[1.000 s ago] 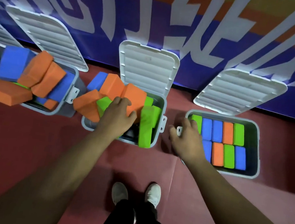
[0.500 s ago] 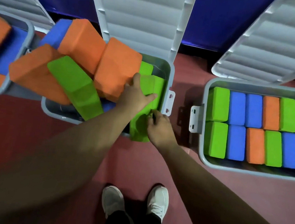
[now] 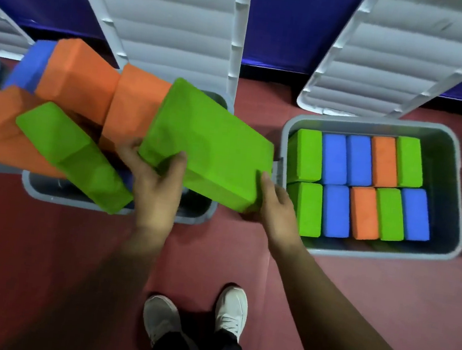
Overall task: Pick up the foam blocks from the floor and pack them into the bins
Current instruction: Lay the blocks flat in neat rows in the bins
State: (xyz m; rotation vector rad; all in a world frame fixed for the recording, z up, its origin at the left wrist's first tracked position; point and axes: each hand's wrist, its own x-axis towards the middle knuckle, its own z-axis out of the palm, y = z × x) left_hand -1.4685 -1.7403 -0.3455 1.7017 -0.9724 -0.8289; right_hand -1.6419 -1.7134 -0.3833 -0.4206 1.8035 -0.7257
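Holds a large green foam block (image 3: 207, 140) in both hands, just above the right end of the grey middle bin (image 3: 49, 196). Grips its near-left corner with the left hand (image 3: 156, 186), with thumb pressed on the broad top face and fingers curled round the left edge. Clasps the near-right corner with the right hand (image 3: 275, 205), with thumb against the near side and fingers hidden underneath. Shows the block's broad face upward and tilted toward the camera, with its long axis running from far left to near right. Juts at its right end past the middle bin's rim, just short of the right bin (image 3: 454, 171). Hemmed in on the left by a jumble in the middle bin: three orange blocks (image 3: 79, 77), one leaning just beside the held block's far-left edge, a second green block (image 3: 73, 157) slanting out over the near rim, and a blue block (image 3: 32, 63) at the far left. Flanked on the right by ten packed blocks (image 3: 338, 158) standing in two rows of five, green, blue and orange, with a bare strip of bin floor along the right wall. Backed by the ribbed white middle lid (image 3: 169, 24) and right lid (image 3: 403, 65), both open and propped against a blue wall (image 3: 284, 22). Set on a red floor (image 3: 29, 238), with white shoes (image 3: 230, 310) near, between the forearms.
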